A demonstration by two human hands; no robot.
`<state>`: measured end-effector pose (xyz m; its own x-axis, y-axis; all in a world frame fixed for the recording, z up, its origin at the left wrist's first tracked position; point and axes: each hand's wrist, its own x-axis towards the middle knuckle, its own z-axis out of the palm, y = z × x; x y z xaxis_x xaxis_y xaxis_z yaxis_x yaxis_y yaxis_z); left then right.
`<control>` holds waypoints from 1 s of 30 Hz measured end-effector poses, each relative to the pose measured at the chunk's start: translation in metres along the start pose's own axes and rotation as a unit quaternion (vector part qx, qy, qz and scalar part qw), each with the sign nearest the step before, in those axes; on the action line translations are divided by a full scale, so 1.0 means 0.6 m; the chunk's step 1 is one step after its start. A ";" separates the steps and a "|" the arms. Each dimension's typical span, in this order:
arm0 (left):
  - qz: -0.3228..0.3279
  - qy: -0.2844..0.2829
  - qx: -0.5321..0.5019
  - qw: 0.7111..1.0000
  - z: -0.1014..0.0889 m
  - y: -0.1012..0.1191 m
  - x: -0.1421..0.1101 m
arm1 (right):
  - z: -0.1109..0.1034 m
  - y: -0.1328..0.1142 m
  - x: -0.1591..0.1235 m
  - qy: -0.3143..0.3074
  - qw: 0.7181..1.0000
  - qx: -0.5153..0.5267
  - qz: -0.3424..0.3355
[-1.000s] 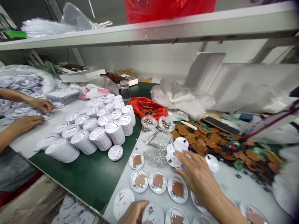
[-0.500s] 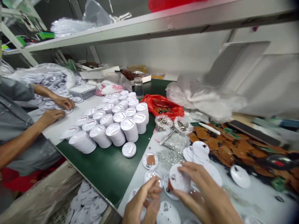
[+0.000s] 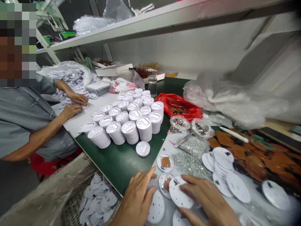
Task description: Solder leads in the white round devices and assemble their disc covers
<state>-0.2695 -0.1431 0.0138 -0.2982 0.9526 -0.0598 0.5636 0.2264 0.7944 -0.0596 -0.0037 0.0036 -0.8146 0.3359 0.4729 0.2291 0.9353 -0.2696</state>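
Head view: right hand (image 3: 207,201) reaches in from the lower right, back of the hand up, fingers bent over a white disc (image 3: 178,197) and thumb set below at its near edge. Disc pinched between the two, tilted, its holed face towards the camera. It overlaps part of the near dish (image 3: 161,189), which has a brown board inside.

Left hand (image 3: 135,197) comes up from the bottom edge, back up, fingers extended together and pointing away to the right; thumb spread apart from them, grip empty. Second disc (image 3: 157,207) lies just beside the thumb; contact cannot be told. Wrists at the lower frame edge, hands apart from each other.

Beyond the near dish: far dish (image 3: 159,160), also with a brown board. To its right, loose metal bits (image 3: 185,163), then a disc pile (image 3: 221,171), then brown boards (image 3: 228,144) heaped, a white pen (image 3: 235,135) at their far side.

Farther out: red bag (image 3: 188,111), open. Left of it, white stacks (image 3: 127,127) in rows on the green tabletop (image 3: 113,161), one single piece (image 3: 142,149) in front. Far left: co-worker, both hands (image 3: 79,98) low over the white surface, near a bag of white parts (image 3: 81,73).
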 end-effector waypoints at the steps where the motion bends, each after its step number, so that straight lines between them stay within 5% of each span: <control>1: -0.010 -0.005 0.034 0.999 -0.002 0.001 0.006 | 0.003 0.010 0.005 0.000 1.000 -0.002 0.003; 6: -0.038 -0.058 0.089 0.994 0.011 0.004 0.029 | 0.046 0.017 0.016 -0.033 0.999 0.007 0.012; 14: -0.016 -0.056 0.082 0.995 0.031 -0.006 0.030 | 0.082 0.001 0.017 -0.058 0.997 0.003 0.055; 21: -0.018 -0.022 0.035 0.999 0.035 -0.009 0.038 | 0.086 -0.009 0.024 -0.060 0.996 -0.030 0.062; 26: -0.066 0.031 -0.111 0.991 0.020 0.007 0.052 | 0.071 -0.008 0.026 0.024 0.999 -0.016 -0.029; 30: -0.010 0.065 -0.161 0.985 0.016 0.020 0.044 | 0.037 -0.011 0.033 0.001 0.988 0.129 0.089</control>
<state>-0.2631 -0.1133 0.0158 -0.4151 0.9096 -0.0161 0.2890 0.1486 0.9457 -0.0894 -0.0057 -0.0038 -0.7731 0.4920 0.4003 0.2249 0.8028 -0.5523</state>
